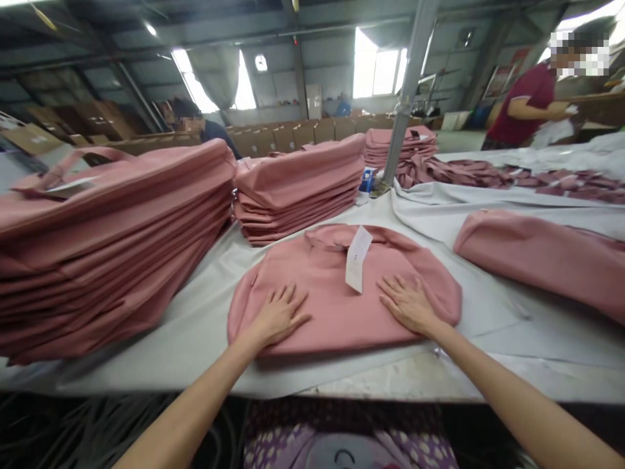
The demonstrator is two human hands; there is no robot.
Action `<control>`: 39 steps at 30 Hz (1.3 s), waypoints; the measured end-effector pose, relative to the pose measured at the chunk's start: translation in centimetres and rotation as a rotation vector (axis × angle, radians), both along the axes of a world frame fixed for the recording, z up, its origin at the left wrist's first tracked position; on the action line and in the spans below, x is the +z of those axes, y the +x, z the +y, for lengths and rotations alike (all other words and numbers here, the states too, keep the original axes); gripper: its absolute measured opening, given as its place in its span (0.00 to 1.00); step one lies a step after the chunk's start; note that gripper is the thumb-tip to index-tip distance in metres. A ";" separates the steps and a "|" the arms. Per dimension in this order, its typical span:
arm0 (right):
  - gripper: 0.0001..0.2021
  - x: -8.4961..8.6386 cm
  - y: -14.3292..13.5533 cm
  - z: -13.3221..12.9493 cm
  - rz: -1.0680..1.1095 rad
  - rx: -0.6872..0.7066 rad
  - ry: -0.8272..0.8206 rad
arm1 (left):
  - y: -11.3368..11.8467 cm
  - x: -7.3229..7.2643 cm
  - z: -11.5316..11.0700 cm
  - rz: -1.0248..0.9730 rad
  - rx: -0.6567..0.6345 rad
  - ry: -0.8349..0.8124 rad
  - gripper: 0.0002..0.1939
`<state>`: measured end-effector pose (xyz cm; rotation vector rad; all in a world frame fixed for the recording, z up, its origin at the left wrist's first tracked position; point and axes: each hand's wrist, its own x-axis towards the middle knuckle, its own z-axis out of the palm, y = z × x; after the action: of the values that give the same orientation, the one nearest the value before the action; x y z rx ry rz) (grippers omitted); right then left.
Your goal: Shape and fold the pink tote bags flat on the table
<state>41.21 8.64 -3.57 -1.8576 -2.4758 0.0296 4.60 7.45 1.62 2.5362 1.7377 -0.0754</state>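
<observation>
A pink bag [336, 319] lies flat on the cloth-covered table in front of me, with a white paper tag [358, 259] on its upper middle. My left hand [280, 316] rests palm down on the bag's left part, fingers spread. On the right part of the same bag lies my right hand [407, 305], also flat with its fingers apart. Neither hand grips anything.
Tall stacks of pink bags stand at the left [112, 241] and back centre [297, 189]. Another pink bag [541, 254] lies at the right. Behind it are pink straps [459, 170] and a metal post [403, 117]. Two people are farther back.
</observation>
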 end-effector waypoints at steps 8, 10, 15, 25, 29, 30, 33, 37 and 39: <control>0.26 1.9 0.6 0.0 -0.012 0.018 0.012 | -6.0 -2.1 -0.2 -0.176 0.558 0.203 0.44; 0.26 2.9 1.6 0.6 -0.062 -0.128 0.144 | -6.8 -2.5 0.7 -0.280 0.634 0.149 0.50; 0.35 4.1 4.4 2.6 -0.011 -0.626 0.121 | -7.3 -1.5 2.1 -0.305 0.642 0.071 0.52; 0.35 4.1 5.0 -4.8 -0.174 -0.521 0.041 | -8.2 0.3 -3.0 -0.226 0.639 -0.020 0.41; 0.36 4.0 4.8 -7.9 -0.236 -0.533 0.071 | -8.6 0.2 -4.1 -0.221 0.643 -0.031 0.41; 0.35 3.9 4.6 -8.1 -0.260 -0.532 0.100 | -8.6 0.2 -3.9 -0.222 0.636 -0.022 0.41; 0.34 3.4 4.2 -8.0 -0.301 -0.525 0.181 | -8.5 -0.3 -3.4 -0.246 0.611 0.002 0.41; 0.30 2.5 4.5 -7.9 -0.279 -0.485 0.285 | -8.7 -0.9 -3.3 -0.250 0.577 0.062 0.45; 0.27 2.1 4.9 -7.7 -0.262 -0.385 0.385 | -8.3 -0.6 -3.9 -0.168 0.532 0.171 0.44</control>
<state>46.11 0.90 -1.42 -2.2178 -2.0119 -0.6899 -3.72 3.52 1.02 2.0102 2.3528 0.3152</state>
